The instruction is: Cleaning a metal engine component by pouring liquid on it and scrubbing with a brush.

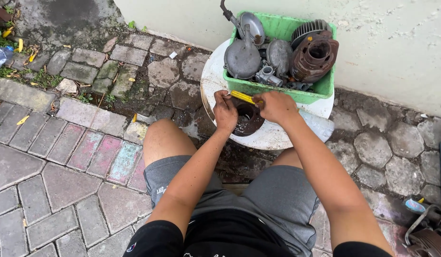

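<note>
Outdoors, on wet, dirty paving (63,157) — rectangular blocks at the near side, some chalked pink and blue, hexagonal ones by a pale wall (396,43), weeds and yellow leaves in the joints. Person sat with bare knees either side of a round white stand (272,138). Left hand (225,112) was curled, fingers pinching the near edge of a dark, rusty ring-shaped engine part (249,121) lying on the stand just in front of a green plastic crate (277,90). Right hand (276,105) was closed around a yellow-handled tool (244,97), held across the top of that part — tip hidden by the left hand. Crate was full of grey covers and a rusty finned cylinder (315,54). More metal parts (427,231) lay at far right.
</note>
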